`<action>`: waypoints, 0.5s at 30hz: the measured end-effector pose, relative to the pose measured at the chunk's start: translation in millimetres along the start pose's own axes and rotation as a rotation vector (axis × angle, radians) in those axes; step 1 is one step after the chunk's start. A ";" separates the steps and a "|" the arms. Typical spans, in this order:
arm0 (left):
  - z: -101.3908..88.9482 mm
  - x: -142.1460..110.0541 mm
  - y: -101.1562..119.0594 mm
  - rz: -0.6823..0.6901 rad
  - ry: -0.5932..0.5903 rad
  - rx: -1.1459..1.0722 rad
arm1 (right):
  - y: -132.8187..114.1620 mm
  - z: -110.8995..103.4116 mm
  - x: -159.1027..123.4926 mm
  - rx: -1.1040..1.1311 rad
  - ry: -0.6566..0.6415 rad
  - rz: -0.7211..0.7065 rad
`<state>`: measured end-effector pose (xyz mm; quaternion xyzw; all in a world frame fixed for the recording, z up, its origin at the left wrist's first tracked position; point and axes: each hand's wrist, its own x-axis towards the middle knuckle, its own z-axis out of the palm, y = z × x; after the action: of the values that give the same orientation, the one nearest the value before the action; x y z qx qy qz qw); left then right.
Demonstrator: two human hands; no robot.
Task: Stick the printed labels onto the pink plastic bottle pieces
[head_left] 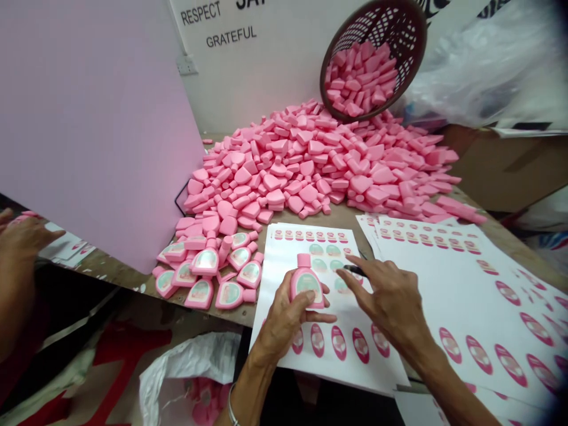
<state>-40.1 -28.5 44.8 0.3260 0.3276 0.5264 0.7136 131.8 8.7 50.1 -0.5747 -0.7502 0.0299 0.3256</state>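
My left hand [288, 319] is closed round a small pink bottle [306, 285] with a label on its front, pressing it down on a white sticker sheet [310, 349]. My right hand [386, 299] rests just right of the bottle, fingers stretched out over the sheet, with a dark thin tool [355, 271] under the fingertips. Red oval stickers [339, 342] run along the sheet's near edge, and small pink ones along its far edge.
A big heap of plain pink bottles [310, 165] spills from a tipped brown basket [377, 35]. Several labelled bottles [208, 272] lie left of the sheet. More sticker sheets [479, 290] lie to the right. A pink board [89, 118] stands left; another person's hand [22, 236] is beyond it.
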 end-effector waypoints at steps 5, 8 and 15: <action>5.3 -3.2 -3.5 -0.068 -0.064 0.077 | -7.9 10.0 5.9 0.490 -0.239 0.275; 5.9 -5.9 -6.0 -0.094 -0.047 0.054 | -6.7 18.9 4.5 0.650 -0.311 0.469; 3.9 -7.0 -13.7 -0.072 0.320 0.296 | -2.0 16.4 -23.5 0.683 -0.447 0.462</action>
<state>-31.1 -38.9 36.8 0.3278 0.5218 0.4916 0.6153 124.5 -7.3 27.4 -0.5661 -0.6015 0.4700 0.3112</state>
